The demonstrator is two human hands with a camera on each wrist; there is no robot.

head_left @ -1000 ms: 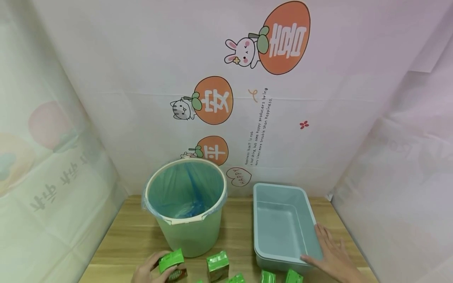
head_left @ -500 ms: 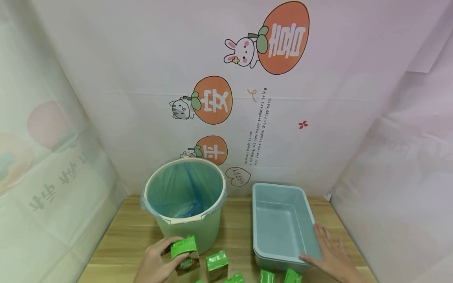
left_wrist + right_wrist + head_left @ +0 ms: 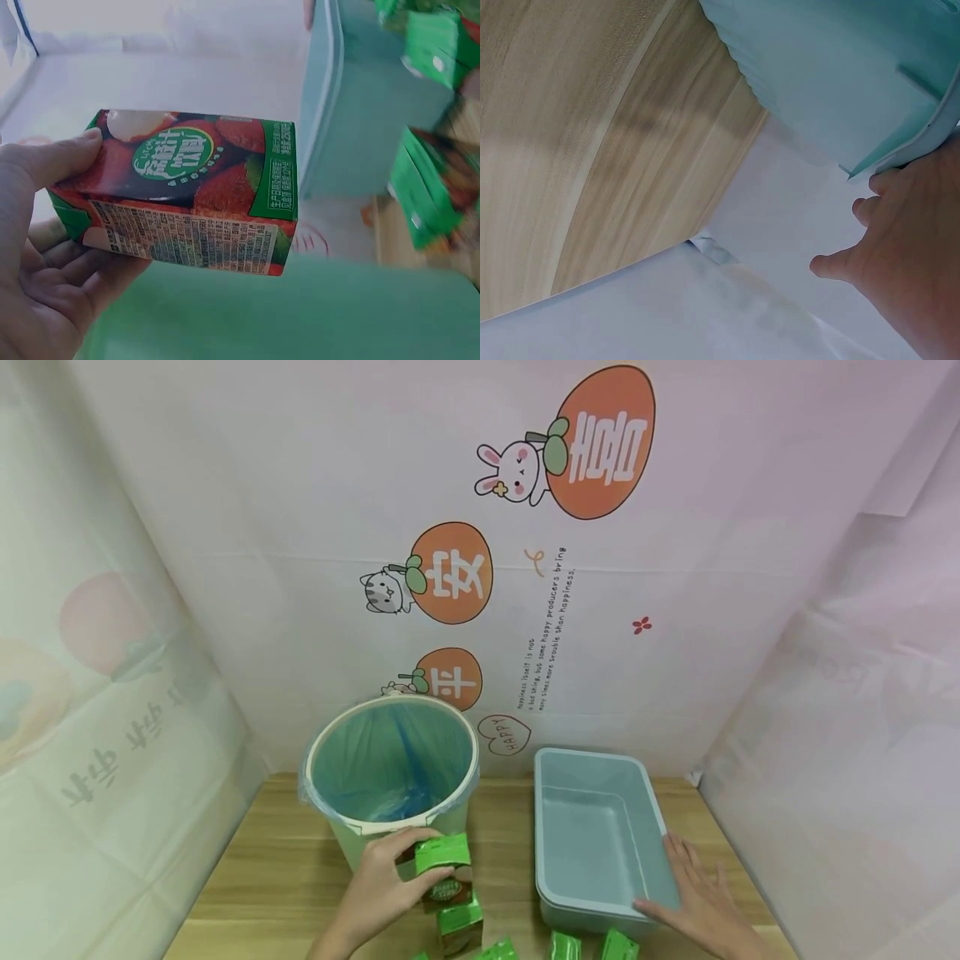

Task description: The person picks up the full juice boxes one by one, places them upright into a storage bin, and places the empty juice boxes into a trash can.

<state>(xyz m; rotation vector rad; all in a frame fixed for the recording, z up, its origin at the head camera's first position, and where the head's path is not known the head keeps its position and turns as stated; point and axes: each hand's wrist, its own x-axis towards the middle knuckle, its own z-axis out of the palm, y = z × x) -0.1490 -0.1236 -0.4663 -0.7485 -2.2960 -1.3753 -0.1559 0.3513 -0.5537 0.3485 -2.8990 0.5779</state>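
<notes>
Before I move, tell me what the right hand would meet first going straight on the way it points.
Most likely the blue tub: the right hand points forward and leftward at its right side, seemingly touching it, though exact depth is unclear.

Juice carton (image 3: 448, 888) — shifted right, higher.
</notes>
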